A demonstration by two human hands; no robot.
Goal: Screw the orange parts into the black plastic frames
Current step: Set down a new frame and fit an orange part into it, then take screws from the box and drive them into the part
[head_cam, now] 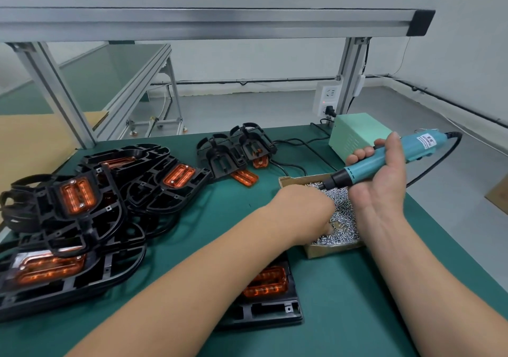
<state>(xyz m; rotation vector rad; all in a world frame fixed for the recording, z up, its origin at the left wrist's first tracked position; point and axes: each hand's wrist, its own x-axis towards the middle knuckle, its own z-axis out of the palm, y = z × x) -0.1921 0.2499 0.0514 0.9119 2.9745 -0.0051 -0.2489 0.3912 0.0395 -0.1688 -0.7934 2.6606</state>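
Screws (342, 215) are probed by the left hand (305, 208), grip unseen; an electric screwdriver (384, 158) is held by the right hand (382, 188). The black frame (275, 311) under the forearm, likely stiff and light, is best steadied at its rim.

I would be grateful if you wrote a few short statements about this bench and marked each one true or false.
1. The right hand grips the teal electric screwdriver. True.
2. A pile of black frames with orange parts lies at the left of the green mat. True.
3. The left hand rests on that pile. False: it reaches into the cardboard box of screws.
4. The screwdriver's tip presses on an orange part. False: it hovers over the screws.
5. Another black frame lies under the left forearm. True.
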